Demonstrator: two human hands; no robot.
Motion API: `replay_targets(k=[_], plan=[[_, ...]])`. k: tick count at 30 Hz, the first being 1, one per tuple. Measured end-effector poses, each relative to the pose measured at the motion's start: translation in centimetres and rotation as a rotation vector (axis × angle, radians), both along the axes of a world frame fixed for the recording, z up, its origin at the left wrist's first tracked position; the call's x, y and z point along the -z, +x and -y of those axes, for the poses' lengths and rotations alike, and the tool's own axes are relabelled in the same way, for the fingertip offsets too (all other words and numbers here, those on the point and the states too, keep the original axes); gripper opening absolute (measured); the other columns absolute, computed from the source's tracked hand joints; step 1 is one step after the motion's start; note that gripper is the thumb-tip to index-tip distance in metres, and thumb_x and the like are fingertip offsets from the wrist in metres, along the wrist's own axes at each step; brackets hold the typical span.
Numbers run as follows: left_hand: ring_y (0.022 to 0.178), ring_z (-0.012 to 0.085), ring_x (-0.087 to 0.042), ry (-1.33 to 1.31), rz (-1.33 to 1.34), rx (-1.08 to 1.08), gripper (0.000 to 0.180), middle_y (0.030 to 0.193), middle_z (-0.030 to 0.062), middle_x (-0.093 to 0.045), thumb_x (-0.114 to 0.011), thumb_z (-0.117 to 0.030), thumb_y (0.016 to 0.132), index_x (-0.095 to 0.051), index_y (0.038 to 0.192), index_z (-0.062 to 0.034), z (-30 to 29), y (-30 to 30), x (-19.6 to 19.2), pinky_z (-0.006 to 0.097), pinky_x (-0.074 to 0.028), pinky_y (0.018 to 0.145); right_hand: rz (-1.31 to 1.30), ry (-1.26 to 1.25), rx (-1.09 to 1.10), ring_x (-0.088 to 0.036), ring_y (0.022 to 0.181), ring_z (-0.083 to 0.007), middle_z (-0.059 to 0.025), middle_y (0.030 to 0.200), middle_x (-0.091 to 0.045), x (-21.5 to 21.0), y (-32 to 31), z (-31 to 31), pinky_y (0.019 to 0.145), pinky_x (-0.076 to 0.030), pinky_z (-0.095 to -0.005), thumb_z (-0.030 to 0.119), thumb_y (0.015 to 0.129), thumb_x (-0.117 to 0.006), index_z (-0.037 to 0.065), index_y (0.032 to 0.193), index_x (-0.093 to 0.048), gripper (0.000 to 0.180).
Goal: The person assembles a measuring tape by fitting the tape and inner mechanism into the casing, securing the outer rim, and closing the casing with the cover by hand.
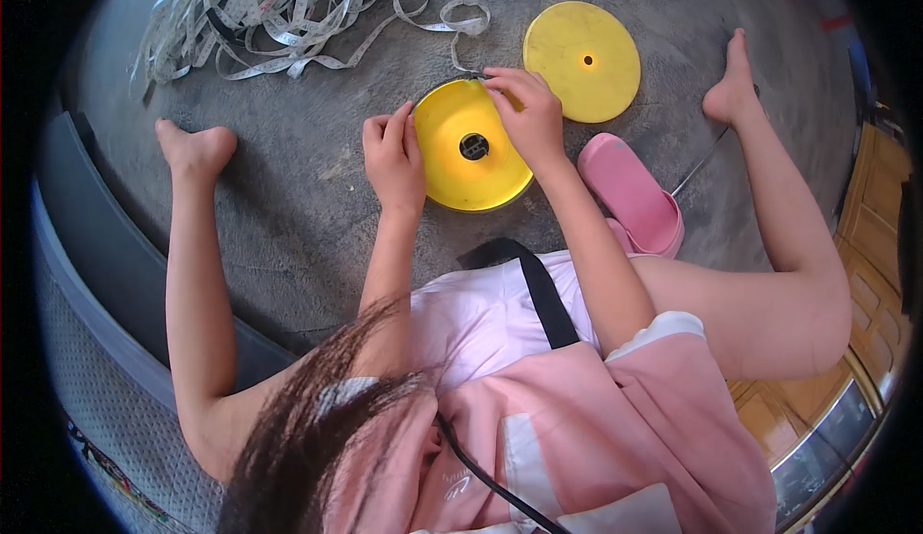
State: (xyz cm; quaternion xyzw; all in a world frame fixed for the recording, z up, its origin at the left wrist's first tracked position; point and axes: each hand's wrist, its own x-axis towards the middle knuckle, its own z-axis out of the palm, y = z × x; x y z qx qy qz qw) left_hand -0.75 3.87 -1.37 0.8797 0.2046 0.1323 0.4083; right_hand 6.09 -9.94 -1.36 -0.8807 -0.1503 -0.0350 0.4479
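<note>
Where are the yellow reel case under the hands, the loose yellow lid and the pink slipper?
yellow reel case (452, 164): head view, left inner face.
loose yellow lid (582, 60): head view, flat top.
pink slipper (630, 193): head view, strap.

We see a grey concrete floor (288, 198), rough and a little stained. On it lies a yellow round case half (471, 149) with a dark hub at its centre, open side up. Just beside it, toward the upper right, a flat yellow disc (583, 59) with a small centre hole rests on the floor. A loose heap of pale measuring tape (279, 10) sprawls at the upper left, one strand trailing toward the case half. A pink slipper (635, 193) lies near the case half's right side.
</note>
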Motion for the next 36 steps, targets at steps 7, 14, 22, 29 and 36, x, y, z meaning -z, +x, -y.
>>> replay_targets(k=[7,14,22,29,36], plan=[[0.069,0.0224,-0.049,0.077,0.032,-0.014,0.017,0.078,0.01,-0.045,-0.048,-0.009,0.077,-0.052,0.092,-0.0037,0.1,-1.2,-0.2,0.032,-0.041,0.059,0.057,0.028,0.004,-0.052,0.078,-0.0209,-0.0035,0.084,-0.058,-0.2,0.0,-0.3,0.068,-0.042,-0.0296,0.003,0.065,-0.056,0.004,0.071,-0.058,0.007],[0.074,0.0278,-0.051,0.072,-0.13,-0.089,0.018,0.086,0.0128,-0.044,-0.045,-0.013,0.08,-0.047,0.094,-0.0026,0.9,-3.6,0.3,0.034,-0.043,0.061,0.091,0.019,0.004,-0.052,0.077,-0.0211,-0.0039,0.085,-0.058,-0.3,-0.1,-0.3,0.069,-0.042,-0.0292,0.002,0.064,-0.056,0.004,0.072,-0.058,0.008],[0.075,0.0267,-0.049,0.071,-0.134,-0.09,0.023,0.086,0.0129,-0.043,-0.045,-0.01,0.079,-0.045,0.101,-0.0023,1.9,-4.1,-0.6,0.032,-0.042,0.062,0.024,0.088,0.025,-0.053,0.078,-0.0212,-0.0041,0.085,-0.058,-0.8,-0.5,0.0,0.069,-0.042,-0.0294,0.003,0.064,-0.056,0.004,0.073,-0.058,0.009],[0.073,0.0255,-0.049,0.101,-0.166,-0.09,0.026,0.085,0.0119,-0.042,-0.044,-0.011,0.08,-0.045,0.106,-0.0069,1.9,-4.6,-1.1,0.033,-0.042,0.062,-0.003,0.06,0.024,-0.054,0.081,-0.0188,-0.0042,0.086,-0.059,-2.0,-0.5,0.2,0.071,-0.042,-0.0268,0.002,0.066,-0.057,0.004,0.075,-0.059,0.009],[0.07,0.0261,-0.05,0.064,-0.182,-0.094,0.027,0.084,0.0119,-0.043,-0.042,-0.013,0.081,-0.045,0.108,-0.0088,2.1,-4.3,-1.1,0.033,-0.042,0.061,-0.004,0.049,0.05,-0.053,0.081,-0.0195,-0.0044,0.085,-0.059,-1.0,-0.7,0.6,0.071,-0.042,-0.0271,0.002,0.067,-0.056,0.004,0.076,-0.058,0.01]])
